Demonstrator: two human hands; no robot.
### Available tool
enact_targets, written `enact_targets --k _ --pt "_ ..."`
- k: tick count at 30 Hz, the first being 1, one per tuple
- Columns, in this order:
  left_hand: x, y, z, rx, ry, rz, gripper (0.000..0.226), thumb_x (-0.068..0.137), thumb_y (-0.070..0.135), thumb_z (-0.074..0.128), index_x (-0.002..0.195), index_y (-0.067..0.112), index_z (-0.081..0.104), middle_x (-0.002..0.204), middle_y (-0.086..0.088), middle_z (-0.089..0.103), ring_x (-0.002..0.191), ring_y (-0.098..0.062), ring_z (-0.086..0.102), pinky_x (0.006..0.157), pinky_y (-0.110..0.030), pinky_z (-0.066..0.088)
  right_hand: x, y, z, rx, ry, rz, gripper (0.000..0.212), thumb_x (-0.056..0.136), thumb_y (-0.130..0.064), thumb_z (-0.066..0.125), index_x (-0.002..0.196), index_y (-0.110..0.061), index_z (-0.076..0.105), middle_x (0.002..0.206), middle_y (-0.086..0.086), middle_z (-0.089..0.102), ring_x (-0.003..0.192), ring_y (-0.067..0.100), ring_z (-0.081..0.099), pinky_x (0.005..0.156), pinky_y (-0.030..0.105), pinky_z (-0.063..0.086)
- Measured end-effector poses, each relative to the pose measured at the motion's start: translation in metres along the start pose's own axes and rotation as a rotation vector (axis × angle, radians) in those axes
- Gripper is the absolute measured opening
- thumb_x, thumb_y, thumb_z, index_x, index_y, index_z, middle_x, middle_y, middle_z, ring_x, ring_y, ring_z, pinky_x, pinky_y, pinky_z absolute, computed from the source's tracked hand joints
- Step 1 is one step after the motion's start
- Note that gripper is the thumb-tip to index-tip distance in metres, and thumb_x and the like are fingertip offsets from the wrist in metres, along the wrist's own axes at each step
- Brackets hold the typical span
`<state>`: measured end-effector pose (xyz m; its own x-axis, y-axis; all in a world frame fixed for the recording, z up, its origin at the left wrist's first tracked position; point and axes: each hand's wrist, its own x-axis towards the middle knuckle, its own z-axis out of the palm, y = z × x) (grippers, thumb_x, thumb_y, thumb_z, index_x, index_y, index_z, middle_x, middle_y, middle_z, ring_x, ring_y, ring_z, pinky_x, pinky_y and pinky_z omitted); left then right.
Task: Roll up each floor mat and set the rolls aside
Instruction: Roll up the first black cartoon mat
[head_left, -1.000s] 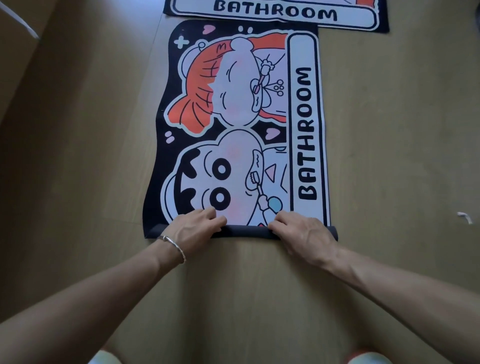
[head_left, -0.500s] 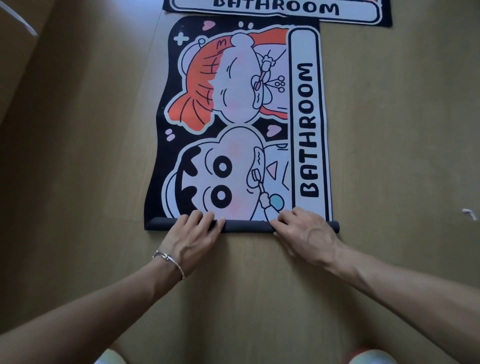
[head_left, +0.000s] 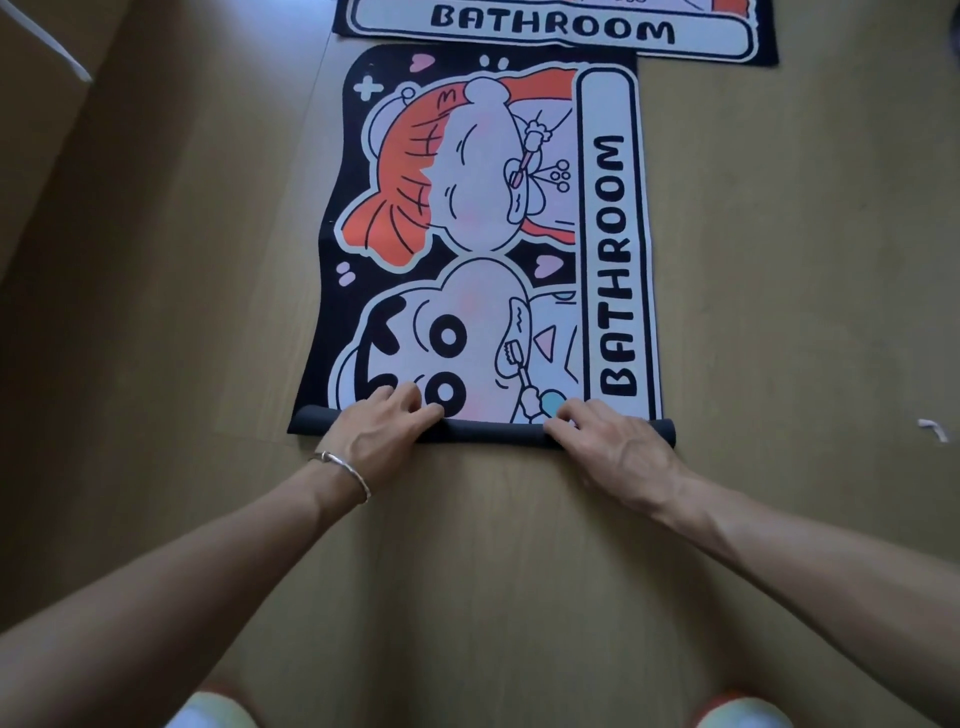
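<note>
Far mat (head_left: 556, 26) cut off by top edge; picture mostly unseen.

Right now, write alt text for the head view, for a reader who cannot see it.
The left hand and right hand grip the rolled near end of a cartoon BATHROOM mat on a wooden floor; a second mat lies beyond.

Both bare forearms reached forward from the lower corners, the left hand (head_left: 382, 436) and the right hand (head_left: 621, 449) lying palm-down and level with each other, apart, each with knuckles raised and fingers curled over the rolled mat edge (head_left: 493, 431).
</note>
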<state>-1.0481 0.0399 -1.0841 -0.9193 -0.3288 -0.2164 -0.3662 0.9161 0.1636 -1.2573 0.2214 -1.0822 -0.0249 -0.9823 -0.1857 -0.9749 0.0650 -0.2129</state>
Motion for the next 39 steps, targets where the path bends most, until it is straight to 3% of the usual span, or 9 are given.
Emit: enact_targets --k 3,6,11,14,19,23,31,36,39 --pt "-0.004 -0.002 0.001 0.108 0.028 0.057 0.029 0.067 0.001 0.059 0.093 0.011 0.066 0.079 -0.009 0.054 0.061 -0.025 0.052 0.042 -0.027 0.034 -0.003 0.003 0.001 -0.080 0.017 -0.074 0.032 0.071 -0.017 0.081 0.095 -0.003 0.065 0.082 0.012 0.058 0.065 0.026 0.056 0.044 0.034 0.045" --pt "-0.014 -0.002 0.004 0.179 0.048 0.064 0.040 0.081 0.019 0.037 0.111 0.012 0.063 0.088 -0.009 0.056 0.073 -0.026 0.055 0.055 -0.035 0.045 -0.003 0.002 0.000 -0.168 0.001 -0.059 0.034 0.070 -0.015 0.079 0.100 -0.004 0.067 0.083 0.012 0.061 0.070 0.029 0.058 0.052 0.036 0.047" --pt "-0.007 -0.002 0.002 0.160 0.028 0.017 0.046 0.065 0.011 0.076 0.109 0.014 0.065 0.084 -0.009 0.054 0.069 -0.027 0.054 0.050 -0.033 0.042 0.005 -0.002 -0.010 -0.212 -0.081 0.018 0.029 0.069 0.005 0.058 0.095 -0.006 0.066 0.082 0.012 0.060 0.065 0.028 0.055 0.051 0.035 0.044" --pt "-0.003 -0.007 -0.002 0.077 0.009 0.028 0.036 0.072 0.014 0.079 0.106 0.014 0.067 0.079 -0.008 0.056 0.063 -0.027 0.054 0.044 -0.029 0.038 0.009 -0.002 -0.018 -0.114 -0.223 0.084 0.043 0.080 0.002 0.054 0.122 -0.007 0.051 0.113 0.012 0.053 0.094 0.029 0.051 0.070 0.034 0.038" --pt "-0.006 0.001 -0.014 0.000 -0.167 -0.044 0.033 0.100 0.033 0.036 0.131 0.025 0.043 0.105 0.000 0.058 0.090 -0.019 0.057 0.061 -0.028 0.036 0.007 -0.004 -0.031 -0.035 -0.357 0.113 0.040 0.090 -0.008 0.050 0.129 -0.012 0.043 0.120 0.007 0.049 0.101 0.022 0.047 0.083 0.033 0.044" --pt "-0.020 0.012 -0.011 -0.028 -0.291 -0.019 0.027 0.101 0.035 0.033 0.125 0.028 0.040 0.101 0.002 0.059 0.079 -0.018 0.055 0.061 -0.027 0.033 -0.009 -0.015 -0.031 -0.043 -0.434 0.085 0.047 0.090 -0.008 0.052 0.135 -0.012 0.039 0.123 0.008 0.048 0.105 0.022 0.047 0.089 0.033 0.044" --pt "-0.036 0.018 0.001 0.070 -0.143 0.031 0.023 0.071 0.003 0.056 0.091 0.015 0.060 0.083 -0.003 0.054 0.069 -0.021 0.053 0.040 -0.027 0.031 -0.011 0.000 -0.006 -0.093 -0.007 -0.009 0.034 0.063 0.005 0.077 0.089 -0.011 0.063 0.087 0.010 0.062 0.068 0.025 0.056 0.055 0.035 0.047" --pt "-0.037 0.033 -0.001 0.155 -0.097 0.084 0.015 0.073 0.010 0.041 0.072 0.014 0.054 0.070 -0.003 0.050 0.055 -0.020 0.045 0.040 -0.029 0.035 -0.020 0.004 0.005 -0.130 0.067 -0.139 0.021 0.081 -0.021 0.068 0.099 -0.009 0.065 0.090 0.009 0.061 0.073 0.025 0.056 0.060 0.036 0.048" --pt "-0.035 0.033 0.002 0.117 -0.150 0.058 0.019 0.074 0.025 0.069 0.073 0.015 0.054 0.067 -0.002 0.049 0.051 -0.019 0.044 0.036 -0.027 0.031 -0.018 0.008 0.007 -0.116 0.084 -0.128 0.035 0.068 -0.002 0.077 0.100 -0.009 0.067 0.090 0.009 0.062 0.074 0.026 0.057 0.058 0.037 0.048"
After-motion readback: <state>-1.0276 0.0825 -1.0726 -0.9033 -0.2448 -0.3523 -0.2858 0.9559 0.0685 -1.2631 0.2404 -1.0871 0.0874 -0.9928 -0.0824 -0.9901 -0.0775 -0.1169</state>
